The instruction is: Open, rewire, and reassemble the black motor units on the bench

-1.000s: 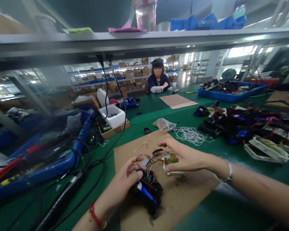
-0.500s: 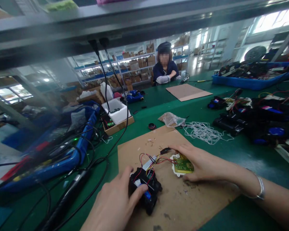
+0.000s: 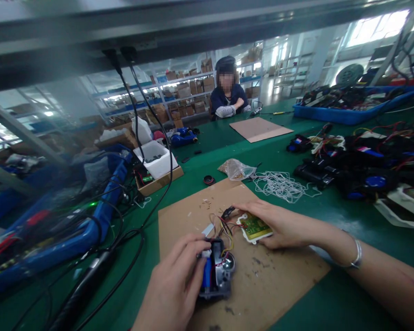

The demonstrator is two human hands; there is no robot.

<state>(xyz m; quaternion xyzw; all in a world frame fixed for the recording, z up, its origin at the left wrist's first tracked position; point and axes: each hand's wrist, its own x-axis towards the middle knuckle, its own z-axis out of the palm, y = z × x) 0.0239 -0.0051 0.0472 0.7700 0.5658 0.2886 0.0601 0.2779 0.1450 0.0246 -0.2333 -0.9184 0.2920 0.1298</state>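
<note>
My left hand grips a dark housing with a blue battery cell inside, held over the brown cardboard mat. My right hand pinches a white-framed green circuit board flat on the mat. Thin red, black and yellow wires run between the board and the housing.
A co-worker sits across the green table. Blue bin with cables at left, white tub in a box, plastic bag, white string pile, dark parts heaped at right, blue tray behind. A black tool lies near left.
My left hand has turned the housing so its open grey inside faces up. The right hand with the board shifted slightly left; the view dropped a little.
</note>
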